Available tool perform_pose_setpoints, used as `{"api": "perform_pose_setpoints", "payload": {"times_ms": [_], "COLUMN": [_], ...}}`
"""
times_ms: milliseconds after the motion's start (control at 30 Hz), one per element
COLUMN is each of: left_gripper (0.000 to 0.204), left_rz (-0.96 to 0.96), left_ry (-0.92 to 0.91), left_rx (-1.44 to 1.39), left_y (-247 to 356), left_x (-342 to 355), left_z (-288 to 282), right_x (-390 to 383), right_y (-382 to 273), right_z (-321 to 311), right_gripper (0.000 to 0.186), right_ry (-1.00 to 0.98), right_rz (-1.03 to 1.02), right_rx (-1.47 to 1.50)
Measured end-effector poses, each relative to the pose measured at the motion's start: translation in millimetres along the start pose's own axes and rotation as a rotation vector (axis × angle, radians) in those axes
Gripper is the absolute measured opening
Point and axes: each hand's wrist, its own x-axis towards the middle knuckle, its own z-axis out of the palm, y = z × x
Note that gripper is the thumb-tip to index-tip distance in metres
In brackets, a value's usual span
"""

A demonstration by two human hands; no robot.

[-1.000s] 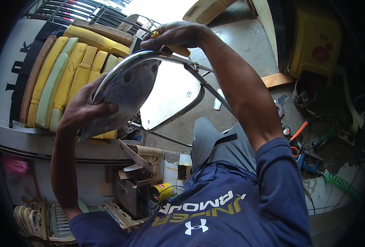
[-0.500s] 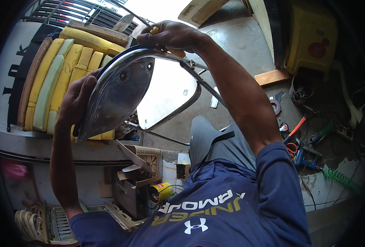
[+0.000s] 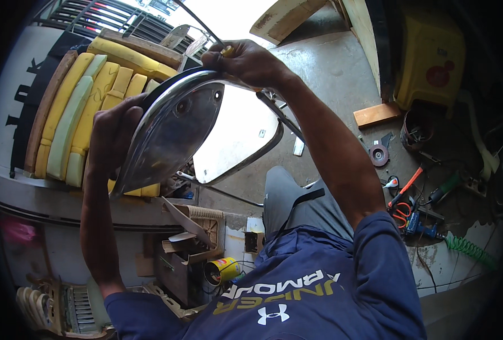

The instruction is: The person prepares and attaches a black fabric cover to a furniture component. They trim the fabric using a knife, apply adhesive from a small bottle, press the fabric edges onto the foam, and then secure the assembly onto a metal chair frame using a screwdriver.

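A curved, shiny metal panel (image 3: 169, 127) is raised in front of me, with a bright tubular rim and two round holes near its top. My left hand (image 3: 114, 129) is closed on its left edge, the fingertips hidden behind it. At the top of the rim, my right hand (image 3: 248, 63) is closed round a screwdriver (image 3: 227, 51) with a yellow handle; its long thin shaft points up and to the left. The panel appears to be part of a metal-framed chair. Below and to the right of it is a white panel (image 3: 237, 144) with a dark edge.
Yellow and green foam pads (image 3: 84, 113) are stacked at the left. On the floor at right lie a wood block (image 3: 377, 115), a grinding disc (image 3: 379, 155), an orange-handled hammer (image 3: 405, 186), a blue air tool (image 3: 421, 226) and a green coiled hose (image 3: 469, 249). A cardboard box (image 3: 203, 226) stands below.
The metal panel and both hands have shifted slightly right, and the right hand is a little lower. Both hands keep their hold.
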Motion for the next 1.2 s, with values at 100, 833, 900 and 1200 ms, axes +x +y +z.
{"api": "perform_pose_setpoints", "payload": {"times_ms": [100, 833, 900, 1200], "left_gripper": [0.047, 0.07, 0.069, 0.06], "left_rz": [-0.095, -0.364, -0.385, -0.339], "left_ry": [-0.125, -0.28, -0.274, -0.272], "left_rx": [-0.273, -0.375, -0.366, -0.334], "left_y": [2, 51, 53, 53], "left_x": [-2, 9, 8, 9], "left_z": [-5, 8, 8, 8], "right_x": [-2, 14, 17, 15], "right_y": [-3, -3, 1, -7], "right_z": [0, -9, -11, -6], "right_gripper": [0.039, 0.046, 0.045, 0.041], "right_ry": [-0.03, -0.162, -0.18, -0.145], "right_rz": [0.009, 0.078, 0.064, 0.021], "right_rx": [-0.049, -0.228, -0.218, -0.255]}}
